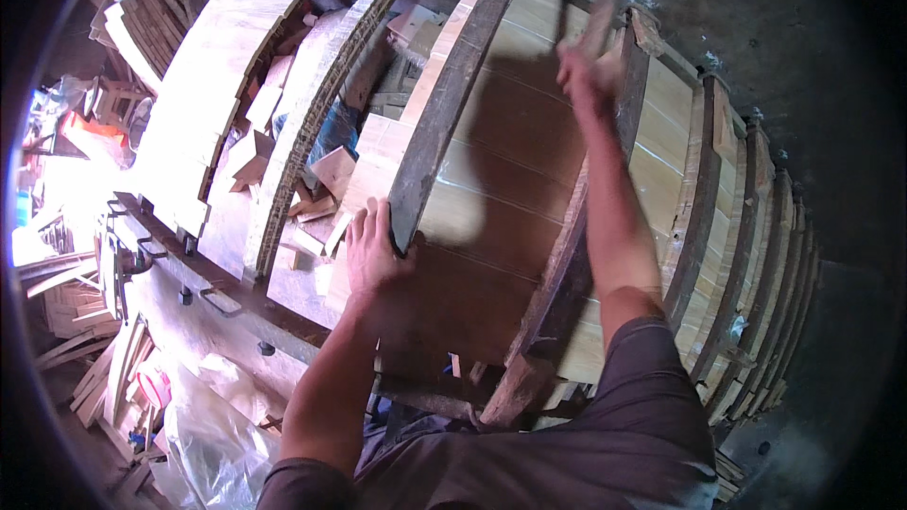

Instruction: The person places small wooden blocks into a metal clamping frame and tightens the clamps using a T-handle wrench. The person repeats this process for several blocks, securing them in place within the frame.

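Observation:
My left hand (376, 260) is at the near end of a long dark wooden bar (444, 132), its fingers over the left edge and its thumb toward the right edge. Pale boards (387, 144) lie under and beside those fingers. Raised over the panel of pale planks (505, 156), my right hand (590, 85) is closed around a light wooden handle (605, 9). Motion blurs the handle, and its far end reaches the top of the view, so I cannot make out the tool's head.
More plank panels (661, 156) with dark bars continue to the right. Left of the bar, wood offcuts (250, 159) lie near a curved, speckled strip (321, 104). A metal rail (217, 269) with hooks runs along the near left. Clear plastic sheeting (213, 444) and scrap wood lie below.

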A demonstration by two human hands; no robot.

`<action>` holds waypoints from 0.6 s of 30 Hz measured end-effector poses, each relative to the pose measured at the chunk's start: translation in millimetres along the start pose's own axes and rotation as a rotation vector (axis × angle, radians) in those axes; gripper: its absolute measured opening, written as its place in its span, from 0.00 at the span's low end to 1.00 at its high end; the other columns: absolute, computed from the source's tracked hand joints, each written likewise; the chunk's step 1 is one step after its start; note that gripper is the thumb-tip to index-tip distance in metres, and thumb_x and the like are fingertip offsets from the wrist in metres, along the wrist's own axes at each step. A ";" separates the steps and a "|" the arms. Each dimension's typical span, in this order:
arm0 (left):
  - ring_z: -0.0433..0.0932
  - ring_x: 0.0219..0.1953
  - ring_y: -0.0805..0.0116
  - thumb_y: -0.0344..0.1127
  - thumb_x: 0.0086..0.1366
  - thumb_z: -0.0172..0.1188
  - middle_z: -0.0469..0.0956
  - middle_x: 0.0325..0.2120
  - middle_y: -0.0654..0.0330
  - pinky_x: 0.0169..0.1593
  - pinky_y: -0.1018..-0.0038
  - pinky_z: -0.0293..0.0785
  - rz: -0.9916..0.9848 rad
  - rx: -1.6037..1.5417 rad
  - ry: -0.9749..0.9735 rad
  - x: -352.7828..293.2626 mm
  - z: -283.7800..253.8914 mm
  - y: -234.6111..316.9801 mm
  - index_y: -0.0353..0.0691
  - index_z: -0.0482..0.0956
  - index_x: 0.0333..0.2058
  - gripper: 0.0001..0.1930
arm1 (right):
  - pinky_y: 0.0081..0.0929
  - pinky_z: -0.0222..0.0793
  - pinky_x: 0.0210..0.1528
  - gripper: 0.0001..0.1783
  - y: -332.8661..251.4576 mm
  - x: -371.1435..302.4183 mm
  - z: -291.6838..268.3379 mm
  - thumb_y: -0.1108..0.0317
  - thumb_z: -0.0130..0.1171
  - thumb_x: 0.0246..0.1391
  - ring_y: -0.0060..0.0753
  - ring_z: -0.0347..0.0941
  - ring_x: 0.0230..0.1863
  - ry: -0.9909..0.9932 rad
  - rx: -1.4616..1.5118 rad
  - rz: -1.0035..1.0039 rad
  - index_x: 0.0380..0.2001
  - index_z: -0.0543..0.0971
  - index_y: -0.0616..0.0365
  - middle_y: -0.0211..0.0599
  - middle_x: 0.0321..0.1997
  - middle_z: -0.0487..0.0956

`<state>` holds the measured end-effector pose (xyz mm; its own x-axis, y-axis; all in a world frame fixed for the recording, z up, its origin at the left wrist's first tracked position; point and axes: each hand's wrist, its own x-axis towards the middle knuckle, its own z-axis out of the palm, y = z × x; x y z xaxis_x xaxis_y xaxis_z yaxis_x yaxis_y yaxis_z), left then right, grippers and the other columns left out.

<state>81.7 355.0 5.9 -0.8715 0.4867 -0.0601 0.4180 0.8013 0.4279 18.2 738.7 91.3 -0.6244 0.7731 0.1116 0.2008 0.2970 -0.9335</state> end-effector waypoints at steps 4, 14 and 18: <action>0.60 0.63 0.44 0.43 0.51 0.68 0.64 0.60 0.46 0.66 0.53 0.53 -0.041 -0.019 -0.039 2.3 -2.4 5.5 0.36 0.57 0.64 0.44 | 0.28 0.67 0.28 0.12 -120.9 54.6 -42.1 0.64 0.65 0.50 0.26 0.73 0.22 0.241 0.235 -0.440 0.25 0.75 0.60 0.34 0.20 0.78; 0.61 0.63 0.43 0.43 0.48 0.69 0.67 0.57 0.42 0.65 0.54 0.56 -0.019 -0.023 -0.039 0.5 -4.5 2.7 0.34 0.55 0.66 0.48 | 0.32 0.66 0.17 0.10 149.2 74.0 41.8 0.63 0.61 0.48 0.35 0.71 0.14 -0.180 -0.305 0.464 0.23 0.75 0.58 0.34 0.15 0.74; 0.62 0.62 0.44 0.45 0.49 0.68 0.69 0.55 0.43 0.65 0.55 0.58 0.003 0.032 0.006 1.7 3.5 -0.8 0.33 0.58 0.64 0.47 | 0.38 0.66 0.24 0.14 130.0 98.7 32.4 0.59 0.62 0.46 0.42 0.73 0.23 0.095 -0.055 0.084 0.23 0.74 0.58 0.40 0.20 0.75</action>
<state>80.8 356.4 2.3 -0.8718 0.4869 -0.0530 0.4286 0.8108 0.3986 -41.8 835.4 -30.1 -0.5303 0.8451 0.0680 0.2921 0.2574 -0.9211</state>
